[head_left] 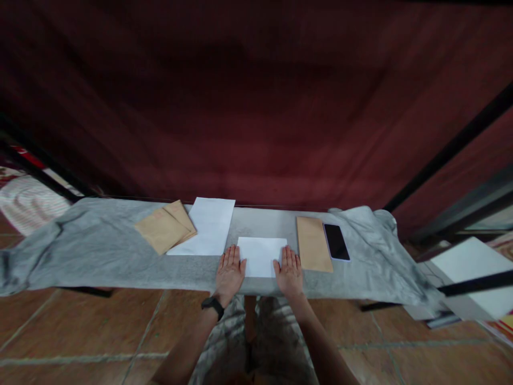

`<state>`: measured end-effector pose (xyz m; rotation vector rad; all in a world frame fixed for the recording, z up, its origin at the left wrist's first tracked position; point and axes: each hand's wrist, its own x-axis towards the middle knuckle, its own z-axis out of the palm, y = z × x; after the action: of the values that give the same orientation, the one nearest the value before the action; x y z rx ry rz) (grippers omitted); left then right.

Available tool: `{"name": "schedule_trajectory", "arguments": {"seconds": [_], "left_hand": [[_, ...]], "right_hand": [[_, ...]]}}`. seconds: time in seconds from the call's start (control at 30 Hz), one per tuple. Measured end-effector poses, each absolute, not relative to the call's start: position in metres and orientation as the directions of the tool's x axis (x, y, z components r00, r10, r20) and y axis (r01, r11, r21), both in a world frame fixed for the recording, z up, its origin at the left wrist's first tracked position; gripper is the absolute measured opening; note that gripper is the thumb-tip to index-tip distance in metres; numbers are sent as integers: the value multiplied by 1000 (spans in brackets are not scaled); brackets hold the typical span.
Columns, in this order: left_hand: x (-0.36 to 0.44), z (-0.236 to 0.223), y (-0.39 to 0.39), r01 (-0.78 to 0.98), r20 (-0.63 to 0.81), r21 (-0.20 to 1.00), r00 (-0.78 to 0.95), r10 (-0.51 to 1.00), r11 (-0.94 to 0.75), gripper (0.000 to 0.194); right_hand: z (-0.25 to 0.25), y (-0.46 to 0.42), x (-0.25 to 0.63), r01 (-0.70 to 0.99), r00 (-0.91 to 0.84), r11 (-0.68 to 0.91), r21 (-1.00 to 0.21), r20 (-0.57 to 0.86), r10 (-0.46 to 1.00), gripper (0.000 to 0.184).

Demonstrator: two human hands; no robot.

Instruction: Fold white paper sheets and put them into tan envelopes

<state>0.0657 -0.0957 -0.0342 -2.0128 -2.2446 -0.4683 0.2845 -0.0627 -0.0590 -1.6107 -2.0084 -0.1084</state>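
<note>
A small white sheet of paper [262, 256] lies flat on the grey cloth in front of me. My left hand [230, 271] rests palm down at its left edge, fingers stretched forward. Flat along the right edge lies my right hand [289, 271], its thumb over the paper. Just right of that hand is a brown envelope [313, 244]. A larger white sheet [212, 227] lies to the left, partly beneath several brown envelopes [162, 230].
A grey cloth [108, 251] covers the narrow table. Beside the right envelope lies a phone [336, 241] with a dark screen. Behind the table hangs a dark red curtain [264, 133]. A white box [476, 272] stands at the far right, near black frame bars.
</note>
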Motion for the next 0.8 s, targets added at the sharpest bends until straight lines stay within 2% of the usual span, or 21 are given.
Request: {"name": "schedule_trajectory", "arguments": {"seconds": [0.13, 0.27, 0.33, 0.57, 0.8], "left_hand": [[85, -35, -103, 981, 306, 196, -53, 951, -8, 57], [117, -39, -110, 967, 268, 181, 127, 955, -180, 57], [126, -39, -113, 964, 239, 160, 170, 956, -212, 58], [113, -30, -123, 980, 229, 131, 120, 966, -153, 56], [88, -32, -133, 986, 250, 149, 35, 968, -74, 58]], "right_hand": [[-53, -71, 275, 906, -114, 281, -316, 458, 882, 54], [-49, -87, 257, 847, -267, 416, -331, 412, 871, 52], [-50, -95, 253, 831, -314, 451, -326, 395, 863, 50], [-55, -100, 273, 853, -324, 465, -237, 458, 828, 54], [-62, -101, 294, 874, -288, 437, -213, 498, 818, 58]]}}
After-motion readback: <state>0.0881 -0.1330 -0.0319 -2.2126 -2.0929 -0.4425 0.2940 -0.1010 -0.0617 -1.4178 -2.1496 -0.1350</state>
